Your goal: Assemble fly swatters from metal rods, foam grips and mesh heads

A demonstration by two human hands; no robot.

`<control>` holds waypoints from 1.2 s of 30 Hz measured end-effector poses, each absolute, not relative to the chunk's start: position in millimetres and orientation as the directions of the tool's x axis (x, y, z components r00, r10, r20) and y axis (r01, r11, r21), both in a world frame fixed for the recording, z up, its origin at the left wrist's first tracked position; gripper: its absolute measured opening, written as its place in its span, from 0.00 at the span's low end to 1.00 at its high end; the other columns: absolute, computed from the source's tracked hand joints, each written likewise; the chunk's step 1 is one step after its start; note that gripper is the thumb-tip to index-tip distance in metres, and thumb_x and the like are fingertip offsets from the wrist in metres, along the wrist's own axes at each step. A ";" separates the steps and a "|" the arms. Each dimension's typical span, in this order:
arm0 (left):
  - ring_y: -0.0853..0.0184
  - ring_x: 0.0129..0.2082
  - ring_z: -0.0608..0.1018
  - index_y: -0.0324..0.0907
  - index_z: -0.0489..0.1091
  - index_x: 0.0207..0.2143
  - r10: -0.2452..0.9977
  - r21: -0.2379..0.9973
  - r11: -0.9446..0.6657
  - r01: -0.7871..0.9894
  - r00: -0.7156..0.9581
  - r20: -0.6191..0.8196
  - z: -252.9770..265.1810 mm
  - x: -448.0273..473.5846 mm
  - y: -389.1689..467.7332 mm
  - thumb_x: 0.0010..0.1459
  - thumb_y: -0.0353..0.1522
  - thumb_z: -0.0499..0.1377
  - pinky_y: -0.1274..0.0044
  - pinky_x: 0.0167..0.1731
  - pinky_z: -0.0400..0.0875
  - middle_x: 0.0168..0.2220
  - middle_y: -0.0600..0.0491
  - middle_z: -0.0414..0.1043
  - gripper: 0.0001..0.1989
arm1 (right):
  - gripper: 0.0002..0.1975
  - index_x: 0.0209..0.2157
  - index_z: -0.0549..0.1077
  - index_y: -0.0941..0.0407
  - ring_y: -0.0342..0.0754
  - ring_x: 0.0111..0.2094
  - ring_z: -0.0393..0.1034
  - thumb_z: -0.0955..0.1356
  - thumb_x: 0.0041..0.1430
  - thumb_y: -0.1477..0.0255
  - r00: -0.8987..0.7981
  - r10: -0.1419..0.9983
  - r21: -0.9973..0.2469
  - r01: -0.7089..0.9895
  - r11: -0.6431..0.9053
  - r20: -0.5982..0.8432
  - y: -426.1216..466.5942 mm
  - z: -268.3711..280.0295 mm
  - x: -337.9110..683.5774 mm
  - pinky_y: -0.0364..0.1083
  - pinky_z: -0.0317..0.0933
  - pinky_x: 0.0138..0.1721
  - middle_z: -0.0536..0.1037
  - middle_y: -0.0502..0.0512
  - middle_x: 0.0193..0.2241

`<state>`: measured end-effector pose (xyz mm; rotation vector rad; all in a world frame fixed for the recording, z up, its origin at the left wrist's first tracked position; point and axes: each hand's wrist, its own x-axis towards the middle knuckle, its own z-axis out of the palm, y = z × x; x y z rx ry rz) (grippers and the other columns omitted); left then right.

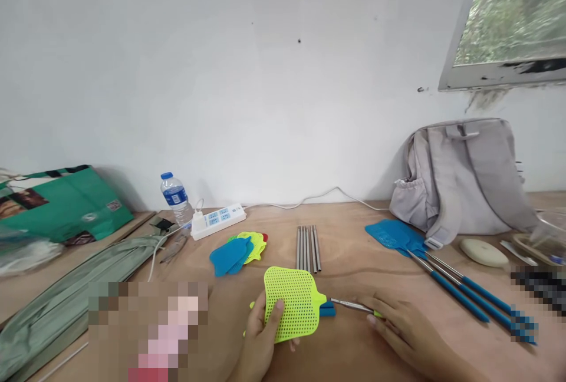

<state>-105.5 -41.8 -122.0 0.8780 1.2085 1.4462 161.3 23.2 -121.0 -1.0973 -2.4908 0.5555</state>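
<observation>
My left hand (262,332) pinches a yellow-green fly swatter head (292,302), a perforated plastic paddle, its thumb on the front face. The paddle's narrow neck points right. In my right hand (400,326) is a thin metal rod (352,305) with a bit of yellow-green handle showing between the fingers. The rod's tip is at the neck; whether it sits inside cannot be told. Blue handle pieces (327,309) lie on the table just behind the neck. Several bare metal rods (308,249) lie side by side beyond my hands.
Loose swatter heads (230,255) lie left of the rods. Blue fly swatters (460,293) with handles lie at right, near a grey backpack (471,175). A power strip (219,221), water bottle (177,199), green bag (84,205) and grey-green fabric (75,299) are at left.
</observation>
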 end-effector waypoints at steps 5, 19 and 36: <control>0.65 0.15 0.74 0.40 0.61 0.45 0.981 0.972 0.052 -0.229 -0.173 -0.093 -120.8 -101.1 -42.6 0.46 0.48 0.59 0.76 0.12 0.68 0.26 0.51 0.74 0.29 | 0.19 0.51 0.67 0.50 0.48 0.43 0.69 0.56 0.62 0.62 -0.636 0.751 -0.490 0.605 0.627 0.176 23.1 -120.2 162.0 0.46 0.63 0.43 0.74 0.57 0.44; 0.67 0.14 0.73 0.42 0.55 0.42 0.974 0.989 0.054 -0.139 -0.209 -0.083 -136.1 -98.4 -49.6 0.39 0.39 0.67 0.76 0.13 0.69 0.25 0.53 0.73 0.31 | 0.16 0.47 0.69 0.49 0.47 0.36 0.70 0.56 0.62 0.66 -0.666 0.692 -0.333 0.609 0.720 0.278 20.5 -107.5 164.4 0.44 0.62 0.35 0.76 0.55 0.36; 0.60 0.33 0.77 0.40 0.60 0.44 0.965 0.965 -0.011 0.263 -0.250 0.080 -113.8 -112.0 -44.5 0.42 0.38 0.64 0.71 0.30 0.74 0.38 0.45 0.73 0.27 | 0.17 0.43 0.70 0.51 0.46 0.38 0.70 0.54 0.63 0.65 -0.606 0.752 -0.507 0.577 0.641 0.260 10.1 -113.9 142.9 0.44 0.63 0.37 0.76 0.54 0.37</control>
